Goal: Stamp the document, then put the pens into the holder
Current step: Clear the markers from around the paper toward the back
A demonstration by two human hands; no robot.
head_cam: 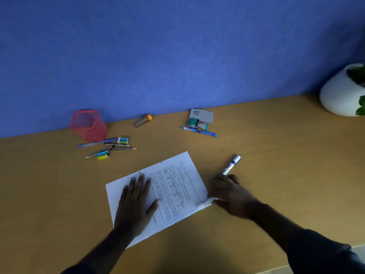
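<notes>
A printed white document point(177, 186) lies tilted on the wooden desk point(276, 155). My left hand point(136, 200) rests flat on its left half, fingers spread. My right hand point(231, 194) lies over two white markers at the paper's right edge: one marker point(232, 164) with a blue cap points away, the other marker point(206, 203) pokes out toward the paper. A green stamp point(194, 122) stands near the wall beside its grey box point(202, 115). A blue pen point(198, 131) lies in front of it. The red mesh holder point(88, 125) stands at the back left.
Several pens and pencils point(106, 146) lie in front of the holder with two blue-yellow erasers point(102, 155). A small tube with an orange cap point(142, 120) lies by the blue wall. A white plant pot point(343, 91) stands at the far right.
</notes>
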